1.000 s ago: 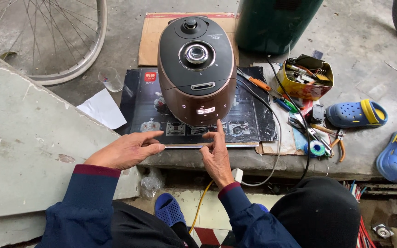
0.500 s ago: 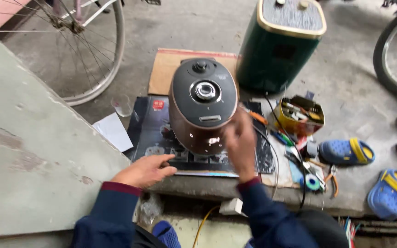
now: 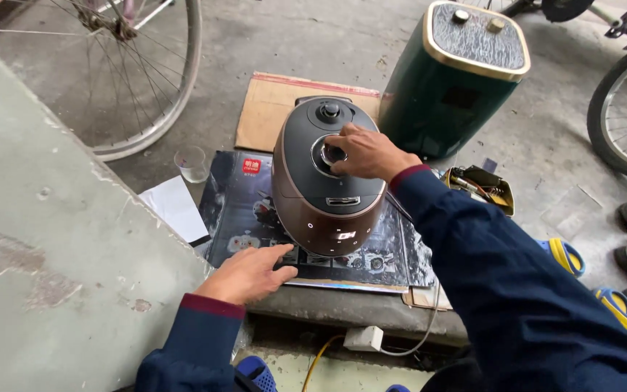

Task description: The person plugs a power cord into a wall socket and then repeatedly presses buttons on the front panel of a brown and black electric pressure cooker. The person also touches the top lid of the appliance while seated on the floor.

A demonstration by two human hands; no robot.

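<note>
At the middle of the scene, on a dark printed sheet (image 3: 241, 210) spread over a low concrete ledge (image 3: 350, 308), we find a brown and black rice cooker (image 3: 324, 192) standing upright with its lid closed. The right hand (image 3: 368, 154) lies on the lid, its fingers (image 3: 342, 139) curled over the round silver knob (image 3: 330, 153) at the lid's centre; they touch it, but we cannot tell whether they grip it. The left hand (image 3: 248, 274) rests flat on the sheet at the near left of the cooker's base, fingers spread and holding nothing.

In our judgement the work is at an early handling stage: the lid remains shut, no part is off, and a lit display shows on the cooker's front. Opening or dismantling, if intended, is not yet done.

Around it we note a flattened cardboard piece (image 3: 277, 109) on the far side, a green cylindrical appliance (image 3: 451, 94) far right, a small clear glass (image 3: 192, 164) to the left, a white paper (image 3: 175, 210) near it, and a yellow tool box (image 3: 484, 185) to the right. A bicycle wheel (image 3: 139, 72) stands far left.
</note>
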